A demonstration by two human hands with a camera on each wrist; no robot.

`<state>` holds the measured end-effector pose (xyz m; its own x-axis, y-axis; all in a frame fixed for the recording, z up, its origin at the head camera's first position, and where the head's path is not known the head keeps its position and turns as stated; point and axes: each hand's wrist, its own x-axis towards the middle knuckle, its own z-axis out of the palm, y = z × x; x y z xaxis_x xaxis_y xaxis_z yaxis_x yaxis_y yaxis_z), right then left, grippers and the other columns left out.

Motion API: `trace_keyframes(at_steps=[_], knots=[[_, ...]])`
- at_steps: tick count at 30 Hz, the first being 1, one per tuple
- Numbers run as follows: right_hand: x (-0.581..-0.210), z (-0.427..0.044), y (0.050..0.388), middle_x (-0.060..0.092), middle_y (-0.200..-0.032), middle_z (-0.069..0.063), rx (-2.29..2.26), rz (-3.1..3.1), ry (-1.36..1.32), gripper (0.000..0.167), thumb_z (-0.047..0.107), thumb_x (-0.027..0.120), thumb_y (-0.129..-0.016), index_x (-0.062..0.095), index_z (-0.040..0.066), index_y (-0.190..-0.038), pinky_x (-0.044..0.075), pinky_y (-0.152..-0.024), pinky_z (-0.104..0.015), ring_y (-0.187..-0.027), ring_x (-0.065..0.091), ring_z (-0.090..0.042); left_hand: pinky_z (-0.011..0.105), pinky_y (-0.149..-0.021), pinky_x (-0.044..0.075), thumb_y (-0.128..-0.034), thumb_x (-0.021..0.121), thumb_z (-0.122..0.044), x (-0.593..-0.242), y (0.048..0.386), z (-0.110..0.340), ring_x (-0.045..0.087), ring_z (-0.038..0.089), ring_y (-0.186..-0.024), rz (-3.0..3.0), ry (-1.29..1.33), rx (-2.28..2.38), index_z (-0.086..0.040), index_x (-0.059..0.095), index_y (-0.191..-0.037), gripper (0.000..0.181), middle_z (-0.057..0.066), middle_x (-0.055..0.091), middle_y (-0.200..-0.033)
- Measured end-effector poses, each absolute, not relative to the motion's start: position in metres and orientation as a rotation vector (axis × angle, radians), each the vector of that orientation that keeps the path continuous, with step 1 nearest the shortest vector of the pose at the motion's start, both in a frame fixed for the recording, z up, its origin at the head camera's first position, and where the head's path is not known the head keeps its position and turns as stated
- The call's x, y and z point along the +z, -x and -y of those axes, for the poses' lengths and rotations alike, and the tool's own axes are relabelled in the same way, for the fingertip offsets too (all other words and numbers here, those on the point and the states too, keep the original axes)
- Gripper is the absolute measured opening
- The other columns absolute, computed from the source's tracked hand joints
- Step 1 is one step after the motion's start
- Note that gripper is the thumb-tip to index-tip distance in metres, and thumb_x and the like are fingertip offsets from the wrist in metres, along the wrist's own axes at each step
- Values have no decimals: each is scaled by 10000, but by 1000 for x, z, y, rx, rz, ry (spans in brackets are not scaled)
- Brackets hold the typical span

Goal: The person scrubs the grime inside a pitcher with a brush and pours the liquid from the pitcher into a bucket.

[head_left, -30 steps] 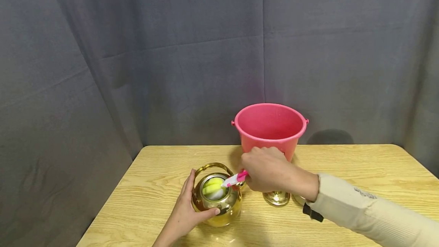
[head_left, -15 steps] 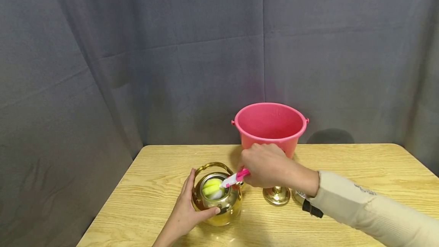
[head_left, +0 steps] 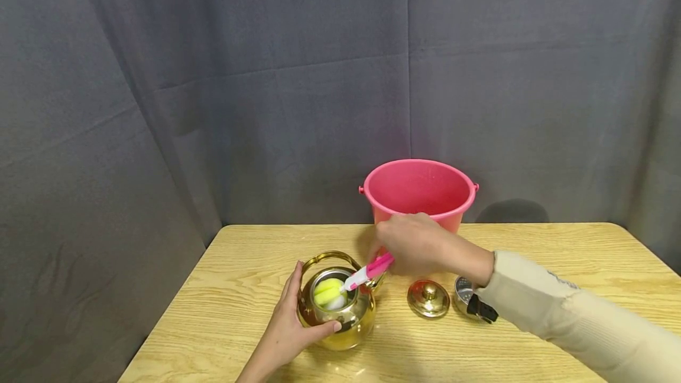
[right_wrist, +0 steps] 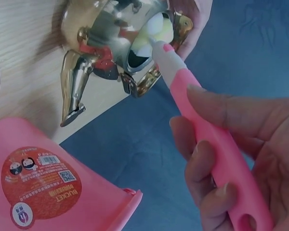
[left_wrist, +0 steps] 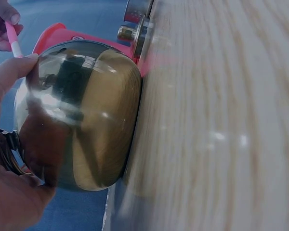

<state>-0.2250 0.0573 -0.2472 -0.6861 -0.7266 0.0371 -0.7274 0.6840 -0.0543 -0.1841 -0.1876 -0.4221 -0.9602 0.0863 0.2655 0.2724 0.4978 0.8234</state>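
Brush [head_left: 357, 278] has its yellow-white sponge head [head_left: 328, 293] inside the mouth of the golden kettle [head_left: 346, 338], which stands on the wooden table [head_left: 532, 341]. Right hand [head_left: 409, 244], back upward, wraps its fingers around the pink handle [right_wrist: 231, 168]. Left hand [head_left: 292, 327] holds the kettle's side, thumb nearest. Behind stands a pink bucket [head_left: 452, 223].

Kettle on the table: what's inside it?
In the kettle's mouth: the yellow-and-white sponge head of the pink-handled brush in the right hand. The kettle's bottom, and anything below the sponge head, is covered and can't be seen.
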Motion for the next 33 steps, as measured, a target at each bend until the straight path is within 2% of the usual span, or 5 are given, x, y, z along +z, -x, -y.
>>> trace_keyframes(at_steps=[5, 15, 21, 33], knots=[[-243, -57, 232, 570, -733, 137, 63, 2904, -1246, 353, 9, 768, -724, 773, 310, -908, 454, -541, -343, -672, 524, -138, 633, -1045, 244, -678, 873, -445, -422, 184, 187, 208, 410, -1392, 2548, 308, -1452, -188, 91, -1575, 1217, 115, 159, -1586], [-235, -52, 245, 598, -724, 187, -7, 2915, -1356, 351, 23, 798, -718, 772, 330, -886, 469, -537, -323, -727, 539, -97, 630, -1052, 233, -674, 877, -435, -421, 184, 187, 210, 405, -1392, 2549, 301, -1449, -186, 93, -1575, 1220, 118, 161, -1585], [-229, -49, 251, 610, -715, 198, -60, 2887, -1444, 318, 63, 833, -724, 772, 328, -889, 465, -538, -315, -706, 544, -85, 644, -1040, 242, -675, 878, -434, -421, 183, 187, 211, 417, -1390, 2552, 299, -1457, -201, 91, -1575, 1219, 119, 156, -1586], [-222, -38, 256, 625, -767, 183, -187, 2871, -1439, 329, 88, 861, -704, 786, 336, -906, 476, -576, -323, -762, 557, -94, 650, -1042, 234, -669, 876, -459, -421, 180, 185, 224, 410, -1388, 2576, 264, -1417, -230, 103, -1574, 1212, 119, 167, -1584]])
